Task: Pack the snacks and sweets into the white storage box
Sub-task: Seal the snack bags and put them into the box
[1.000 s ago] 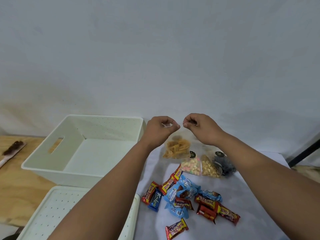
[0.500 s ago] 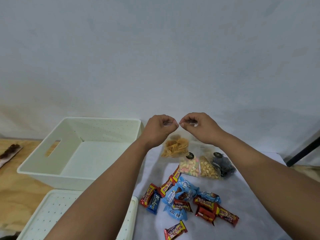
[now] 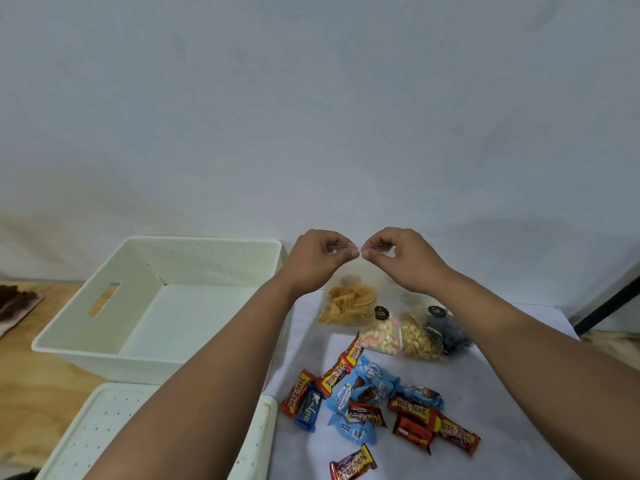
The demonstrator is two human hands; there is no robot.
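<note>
A clear bag of orange stick snacks (image 3: 348, 303) hangs upright over the table. My left hand (image 3: 317, 259) and my right hand (image 3: 403, 259) pinch its top edge side by side, fingertips almost touching. The white storage box (image 3: 104, 351) stands to the left, nothing visible inside it. Three more clear bags lie behind my right forearm: pastel sweets (image 3: 381, 336), pale nuts (image 3: 417, 339), dark pieces (image 3: 448, 332). Several wrapped bars and blue sweet packets (image 3: 367, 400) lie scattered nearer me.
The box's dotted white lid (image 3: 107, 427) lies flat at the front left. A white cloth (image 3: 502, 393) covers the table under the snacks; bare wood (image 3: 31, 386) shows on the left. A dark brush (image 3: 15, 303) rests at the far left. A wall rises close behind.
My hands have drawn closer together along the bag's top edge, until the fingertips nearly meet. The bag hangs in the same place.
</note>
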